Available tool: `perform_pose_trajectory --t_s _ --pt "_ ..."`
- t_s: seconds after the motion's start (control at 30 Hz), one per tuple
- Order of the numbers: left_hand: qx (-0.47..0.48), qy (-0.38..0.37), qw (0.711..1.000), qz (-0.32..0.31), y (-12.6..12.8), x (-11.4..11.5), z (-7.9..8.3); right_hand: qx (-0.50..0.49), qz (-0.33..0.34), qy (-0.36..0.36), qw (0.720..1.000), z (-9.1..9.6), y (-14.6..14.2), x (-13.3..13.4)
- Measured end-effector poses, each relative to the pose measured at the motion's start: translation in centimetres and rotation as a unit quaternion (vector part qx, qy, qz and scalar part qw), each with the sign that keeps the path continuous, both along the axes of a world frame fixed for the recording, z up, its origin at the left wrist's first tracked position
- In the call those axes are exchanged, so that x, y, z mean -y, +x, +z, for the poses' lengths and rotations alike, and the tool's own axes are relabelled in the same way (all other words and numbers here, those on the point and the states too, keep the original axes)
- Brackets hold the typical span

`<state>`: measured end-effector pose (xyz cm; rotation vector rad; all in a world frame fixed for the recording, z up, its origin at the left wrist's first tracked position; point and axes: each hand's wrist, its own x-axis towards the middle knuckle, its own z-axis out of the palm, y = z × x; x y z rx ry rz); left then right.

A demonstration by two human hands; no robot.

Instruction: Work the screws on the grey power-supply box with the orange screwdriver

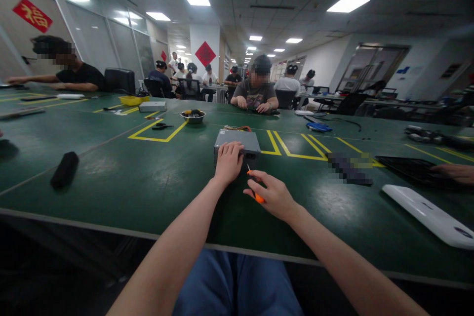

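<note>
A grey metal computer power supply (pixel 242 139) sits on the green table straight ahead, with coloured wires (pixel 240 129) at its far side. My left hand (pixel 229 162) grips its near left part, fingers over the top and thumb down by the front face. In my right hand (pixel 272 192) is a screwdriver (pixel 259 198) with an orange and black handle. Its thin metal tip points up toward the front face, close to the power socket (pixel 251 156). Whether the tip touches the metal cannot be made out.
Yellow tape (pixel 148 138) marks areas on the table. A metal bowl (pixel 193 116) with small items stands behind, left. A black object (pixel 64 170) lies left; a white casing (pixel 429 215) lies right. A co-worker (pixel 255 90) sits opposite; another person's hand (pixel 457 173) reaches in at right.
</note>
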<state>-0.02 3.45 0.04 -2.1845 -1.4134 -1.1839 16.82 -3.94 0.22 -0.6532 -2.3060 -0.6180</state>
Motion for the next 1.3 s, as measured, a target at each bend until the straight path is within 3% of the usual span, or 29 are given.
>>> perform_pose_trajectory --t_s 0.17,0.4,0.53,0.77,1.0,1.3 --pt "-0.001 -0.003 1.0 0.001 0.0 0.0 0.1 0.033 0.032 -0.052 0.998 0.5 -0.2 0.8" --pt "-0.004 0.001 1.0 0.006 0.0 -0.1 -0.1 0.001 0.052 0.028 0.998 0.4 -0.2 0.7" --pt "-0.004 0.005 1.0 0.008 0.0 -0.2 -0.2 -0.031 0.05 0.007 0.998 0.2 -0.2 0.6" --pt "-0.004 0.011 1.0 0.004 0.1 -0.2 -0.2 0.046 0.052 -0.004 0.998 0.7 -0.2 1.2" --pt "-0.008 0.007 1.0 0.003 0.1 -0.2 -0.1 0.003 0.068 0.04 0.997 0.7 -0.3 1.0" --pt "-0.005 0.01 1.0 0.002 0.0 -0.2 -0.2 0.043 0.059 -0.007 0.997 0.9 -0.2 1.5"
